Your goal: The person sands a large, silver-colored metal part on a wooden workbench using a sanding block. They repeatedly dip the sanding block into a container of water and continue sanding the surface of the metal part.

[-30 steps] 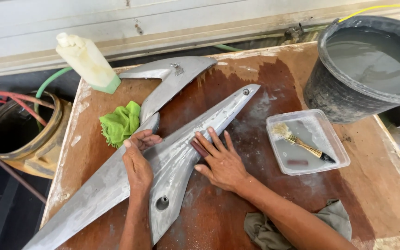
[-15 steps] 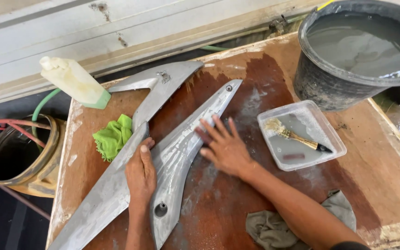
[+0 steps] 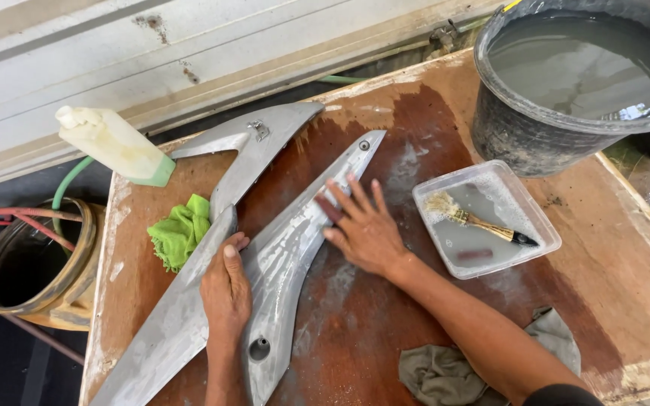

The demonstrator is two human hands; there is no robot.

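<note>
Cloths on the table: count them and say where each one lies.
2. A green cloth lies left of the grey panel, near the left hand. A grey-brown rag sits at the near edge, partly under the right forearm, so more could be hidden there.

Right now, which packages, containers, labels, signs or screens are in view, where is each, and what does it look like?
Pale yellow plastic bottle with green base: lying tilted at the table's far left corner.
Clear rectangular plastic tub: right of the right hand, holding grey liquid and a brush.
Black round bucket: far right, full of grey water.
No labels, signs or screens visible.
</note>
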